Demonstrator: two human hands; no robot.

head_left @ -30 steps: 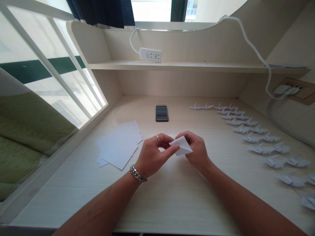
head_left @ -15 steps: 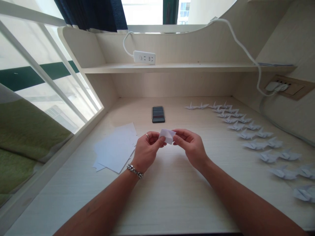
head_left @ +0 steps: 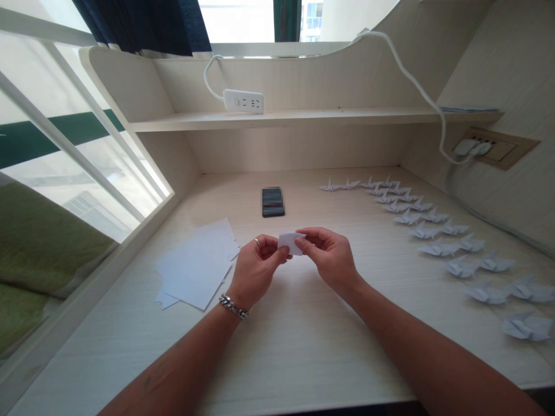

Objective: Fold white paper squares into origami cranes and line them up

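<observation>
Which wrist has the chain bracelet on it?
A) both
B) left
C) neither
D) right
B: the chain bracelet circles the wrist of the left hand, while the wrist of the right hand is bare; both hands pinch the folded white paper.

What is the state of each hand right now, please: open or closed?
Left hand: closed, pinching the small folded white paper piece.
Right hand: closed, pinching the same paper.

Folded white paper (head_left: 291,243), small, held up
</observation>
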